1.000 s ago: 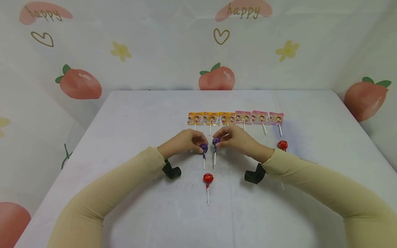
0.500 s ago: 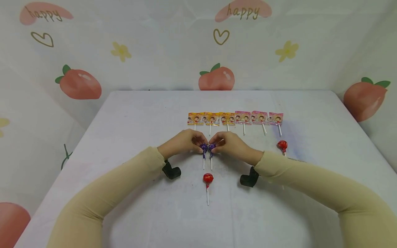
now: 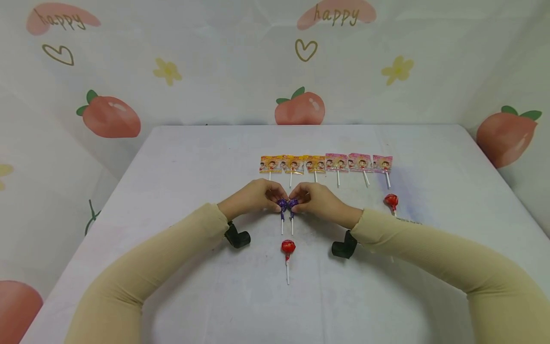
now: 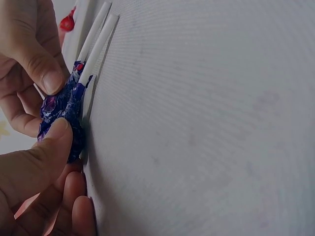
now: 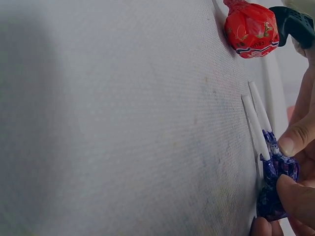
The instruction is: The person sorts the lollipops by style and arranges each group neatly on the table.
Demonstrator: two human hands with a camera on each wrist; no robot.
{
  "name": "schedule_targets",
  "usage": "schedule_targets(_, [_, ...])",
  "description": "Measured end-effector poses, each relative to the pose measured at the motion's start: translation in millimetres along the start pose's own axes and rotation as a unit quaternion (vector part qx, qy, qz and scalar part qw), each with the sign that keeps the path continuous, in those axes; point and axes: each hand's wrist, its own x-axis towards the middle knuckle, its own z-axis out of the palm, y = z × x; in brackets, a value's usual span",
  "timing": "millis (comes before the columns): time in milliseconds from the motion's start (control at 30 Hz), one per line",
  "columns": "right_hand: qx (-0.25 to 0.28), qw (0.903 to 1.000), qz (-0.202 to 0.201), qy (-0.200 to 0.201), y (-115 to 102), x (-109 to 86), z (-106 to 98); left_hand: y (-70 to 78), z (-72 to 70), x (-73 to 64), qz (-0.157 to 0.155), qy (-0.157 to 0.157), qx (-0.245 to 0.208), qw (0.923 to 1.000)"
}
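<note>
Two purple-wrapped lollipops lie side by side on the white table, sticks toward the person. My left hand (image 3: 257,195) pinches the head of the left purple lollipop (image 3: 281,205) between thumb and fingers. With its thumb and fingers, my right hand (image 3: 322,201) pinches the right purple lollipop (image 3: 293,204). The two heads sit close together, and the fingertips of both hands nearly meet above them. In the left wrist view, both thumbs press on the purple wrappers (image 4: 61,105). Just in front of the pair lies a red lollipop (image 3: 288,247), its stick also toward the person.
Behind the hands runs a row of lollipops in flat packets, orange ones (image 3: 294,165) on the left and pink ones (image 3: 360,163) on the right. Another red lollipop (image 3: 391,201) lies to the right, its stick partly hidden by the right sleeve (image 3: 412,243).
My right hand has moved left and slightly toward the person, bringing its purple lollipop down beside the left one. My left hand has stayed still. Over the last half second hardly anything moved.
</note>
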Motion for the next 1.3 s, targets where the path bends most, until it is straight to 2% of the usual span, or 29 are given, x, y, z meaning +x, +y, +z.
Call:
schedule_targets(333, [0.009,0.9999,-0.010,-0.005,0,-0.1,-1,-0.8,-1.0,-0.1,0.008,0.001,-0.001,1.0000])
schedule_targets(767, [0.025,0.9996,0.008,-0.011,-2,-1.3,-3,0.5,-0.3,-0.7,0.002,0.002,-0.004,1.0000])
schedule_targets(900, [0.037,0.9992,0.012,-0.001,-3,-4.5,-8,0.9,-0.5,-1.1,0.005,0.002,-0.004,1.0000])
schedule_targets(1167, [0.068,0.9965,-0.033,0.038,-12,-17.5,-26,-0.8,0.2,-0.4,0.008,0.002,-0.006,1.0000])
schedule_targets(1300, [0.101,0.9918,-0.063,0.045,-20,-31.2,-26,-0.8,0.1,-0.8,0.006,0.004,-0.006,1.0000])
